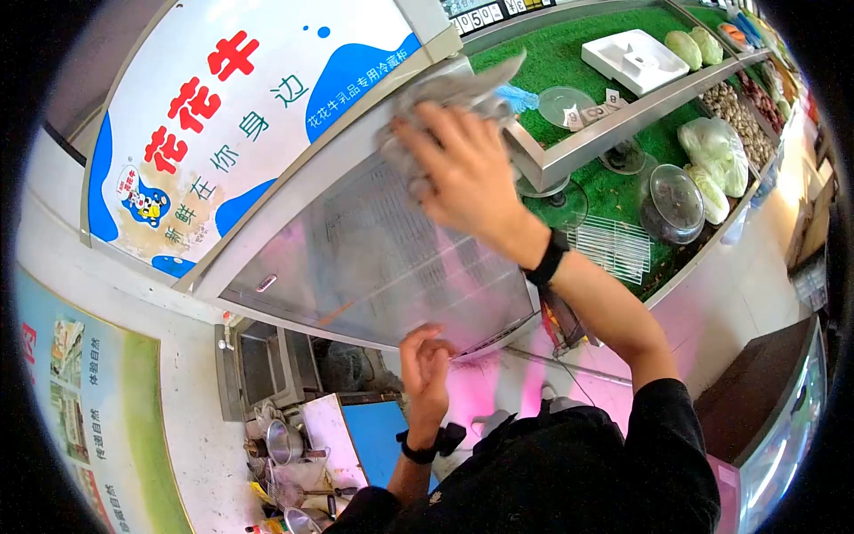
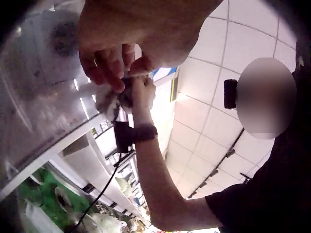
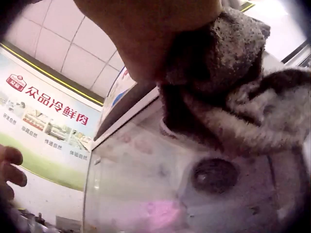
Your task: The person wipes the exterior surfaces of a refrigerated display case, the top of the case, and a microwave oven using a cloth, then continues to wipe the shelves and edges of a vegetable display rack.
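Note:
A grey cloth [image 1: 405, 151] lies bunched against the upper right part of a cabinet's glass door [image 1: 374, 258]. My right hand [image 1: 467, 169] grips it, with folds showing past the fingers on both sides. In the right wrist view the fluffy cloth [image 3: 243, 107] hangs in thick folds over the glass, and the fingertips are hidden behind it. Close to the door's lower edge, my left hand [image 1: 424, 369] hangs with loosely curled fingers and holds nothing. The left wrist view shows this left hand [image 2: 141, 36] large at the top, with the right forearm beyond it.
Above the glass is a white and blue sign panel [image 1: 240, 125]. To the right, a metal-framed display shelf [image 1: 569, 156] bears a white tray [image 1: 633, 62], cabbages [image 1: 682, 51] and a wire rack [image 1: 614, 249]. Metal pots [image 1: 285, 442] and a blue board [image 1: 382, 436] are below.

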Motion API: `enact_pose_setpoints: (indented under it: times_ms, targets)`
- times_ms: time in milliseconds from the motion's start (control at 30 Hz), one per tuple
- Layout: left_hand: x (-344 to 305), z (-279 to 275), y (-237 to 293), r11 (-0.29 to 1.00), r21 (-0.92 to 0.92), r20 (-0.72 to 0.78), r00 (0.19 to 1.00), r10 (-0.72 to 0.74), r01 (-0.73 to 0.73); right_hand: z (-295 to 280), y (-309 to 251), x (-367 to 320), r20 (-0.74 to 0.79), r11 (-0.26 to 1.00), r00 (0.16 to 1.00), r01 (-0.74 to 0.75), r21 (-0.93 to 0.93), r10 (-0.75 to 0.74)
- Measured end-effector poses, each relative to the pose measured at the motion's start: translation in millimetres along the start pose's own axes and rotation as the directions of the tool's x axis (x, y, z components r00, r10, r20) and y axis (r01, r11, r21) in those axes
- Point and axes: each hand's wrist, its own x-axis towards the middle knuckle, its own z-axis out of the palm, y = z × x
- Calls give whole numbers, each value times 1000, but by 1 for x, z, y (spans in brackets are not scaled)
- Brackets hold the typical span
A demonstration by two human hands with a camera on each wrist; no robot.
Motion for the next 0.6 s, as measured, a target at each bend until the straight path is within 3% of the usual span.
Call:
enact_pose_setpoints:
  times_ms: [67,133,200,267,367,467,533,567,600]
  targets:
    - [8,5,5,1000,-18,53,998,21,-20,-3,-7,0,54,997,997,53,55,-56]
    - [3,-8,4,999,33,46,998,41,-43,-15,1,7,104,982,994,-51,182,32]
    - [-22,-36,-6,1000,1,-15,1000,14,-14,-23,15,12,81,993,997,-16,115,6]
    - [-55,-67,-26,963,150,-242,952,-186,226,-30,21,21,128,993,989,67,93,-78]
    - [-92,-87,-25,932,178,-391,892,-226,314,-44,20,28,198,994,977,63,94,-80]
    - [-121,-104,-20,911,266,-453,875,-170,314,-47,20,26,239,994,966,92,57,-103]
    - [-123,-104,-25,927,217,-495,853,-167,308,-38,18,27,217,991,971,79,108,-101]
    - [-124,-102,-27,937,178,-521,837,-169,300,-31,15,30,192,975,966,144,167,-175]
    - [-117,-97,-33,949,161,-448,877,-173,269,-23,3,25,204,976,963,142,166,-175]
